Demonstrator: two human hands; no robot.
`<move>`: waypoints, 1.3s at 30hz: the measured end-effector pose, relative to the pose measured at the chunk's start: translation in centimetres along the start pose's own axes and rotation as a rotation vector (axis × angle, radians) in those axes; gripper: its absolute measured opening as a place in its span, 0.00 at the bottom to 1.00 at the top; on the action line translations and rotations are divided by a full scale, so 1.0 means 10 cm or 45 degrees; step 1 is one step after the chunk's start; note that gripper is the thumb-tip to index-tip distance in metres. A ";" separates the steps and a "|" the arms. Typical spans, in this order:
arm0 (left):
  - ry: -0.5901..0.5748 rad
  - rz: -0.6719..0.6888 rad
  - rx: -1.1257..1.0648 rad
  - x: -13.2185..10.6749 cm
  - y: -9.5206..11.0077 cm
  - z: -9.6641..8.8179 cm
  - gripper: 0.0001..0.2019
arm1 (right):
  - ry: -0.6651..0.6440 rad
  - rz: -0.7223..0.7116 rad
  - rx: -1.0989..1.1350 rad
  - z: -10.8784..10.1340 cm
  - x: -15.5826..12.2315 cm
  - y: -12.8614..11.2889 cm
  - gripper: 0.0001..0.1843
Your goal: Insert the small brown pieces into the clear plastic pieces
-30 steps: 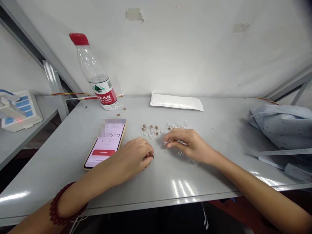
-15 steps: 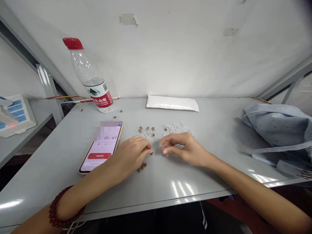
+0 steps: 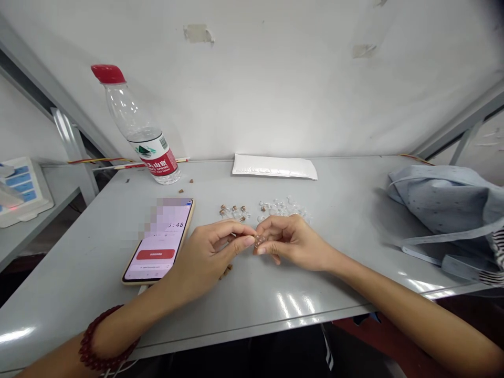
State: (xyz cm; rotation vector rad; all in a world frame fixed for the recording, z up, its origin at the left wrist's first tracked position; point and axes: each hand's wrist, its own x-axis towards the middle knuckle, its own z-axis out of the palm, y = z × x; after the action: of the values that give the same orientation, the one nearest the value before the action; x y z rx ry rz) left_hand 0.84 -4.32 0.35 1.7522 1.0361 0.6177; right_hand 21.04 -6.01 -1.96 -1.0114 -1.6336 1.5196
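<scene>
Closely, tiny glass vial (image 3: 259, 241) pinched in right hand (image 3: 293, 243), left hand (image 3: 208, 251) half-closed, just beside

Work station, small-parts handwork, workshop type. Grey metal-topped desk (image 3: 74, 283) set against a scuffed white wall (image 3: 275, 79) bearing old tape marks. Grey metal framing (image 3: 73, 139) stands at the left, with a lower side shelf (image 3: 55, 197) carrying a white unit with blue buttons (image 3: 21, 191). Red-and-yellow wires (image 3: 104, 160) run along the back edge of the desk. Loose on top: tiny clear glass vials (image 3: 281, 208), brown stoppers (image 3: 232, 209), a phone (image 3: 157, 244), a water bottle (image 3: 142, 142), a white padded envelope (image 3: 273, 166) and a pale blue cloth bag (image 3: 444, 202).
</scene>
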 end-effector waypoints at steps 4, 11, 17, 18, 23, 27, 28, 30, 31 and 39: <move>0.048 0.022 0.014 -0.01 -0.01 0.00 0.08 | 0.003 -0.027 -0.026 -0.01 0.00 0.00 0.11; 0.006 0.205 0.076 0.02 -0.07 -0.02 0.06 | 0.006 0.012 -0.058 -0.01 -0.02 -0.02 0.10; 0.119 0.672 0.294 0.03 -0.16 0.03 0.08 | 0.048 0.067 0.166 0.02 -0.01 -0.02 0.08; 0.149 0.810 0.372 0.03 -0.17 0.04 0.10 | 0.061 0.068 0.199 0.02 -0.01 -0.02 0.09; 0.168 1.166 0.588 0.03 -0.20 0.05 0.13 | 0.081 0.053 0.189 0.03 -0.01 -0.02 0.10; 0.052 1.022 0.661 0.04 -0.21 -0.03 0.13 | 0.142 -0.143 -0.272 0.00 0.01 0.00 0.09; 0.021 0.966 0.689 0.05 -0.21 -0.06 0.14 | 0.192 -0.251 -0.467 -0.02 0.01 0.02 0.09; -0.028 0.851 0.741 0.06 -0.20 -0.13 0.15 | 0.253 -0.442 -0.828 -0.06 0.03 0.05 0.09; -0.059 0.788 0.764 0.06 -0.18 -0.16 0.15 | 0.252 -0.499 -0.968 -0.08 0.03 0.07 0.10; -0.455 0.367 0.875 0.09 -0.15 -0.25 0.09 | 0.070 -0.422 -1.343 -0.17 0.03 0.05 0.16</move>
State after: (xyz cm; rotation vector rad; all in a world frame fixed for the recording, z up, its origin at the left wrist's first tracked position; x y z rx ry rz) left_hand -1.20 -2.15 -0.11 2.5286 0.7912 0.0911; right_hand 22.49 -4.95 -2.36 -1.1639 -2.4521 0.3307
